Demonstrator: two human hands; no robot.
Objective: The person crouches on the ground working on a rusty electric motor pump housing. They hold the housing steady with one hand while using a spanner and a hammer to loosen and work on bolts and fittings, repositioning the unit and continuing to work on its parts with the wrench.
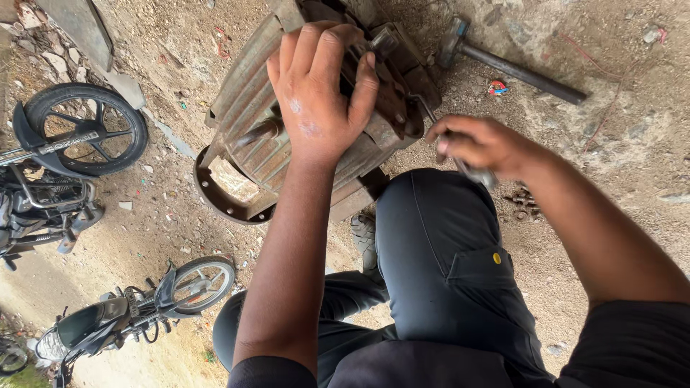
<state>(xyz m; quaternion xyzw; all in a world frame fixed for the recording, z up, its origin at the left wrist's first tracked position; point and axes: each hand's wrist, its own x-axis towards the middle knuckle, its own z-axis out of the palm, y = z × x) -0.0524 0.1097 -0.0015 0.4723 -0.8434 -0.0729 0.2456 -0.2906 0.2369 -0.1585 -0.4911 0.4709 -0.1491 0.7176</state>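
Bracing the finned electric motor (287, 136) on the dirt with my left hand (320, 86) spread flat, right hand (478, 144) gripping a wrench (460, 162). Looks mid-unbolting; next turn needs steady leverage.

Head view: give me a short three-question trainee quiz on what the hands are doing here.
1. True or false: the left hand lies flat on the ribbed motor housing.
2. What does the right hand grip? A) thin metal tool B) hammer C) motorcycle wheel
3. Where does the hammer lie?

Key: 1 true. 2 A. 3 On the dirt ground, beyond the motor, apart from both hands.
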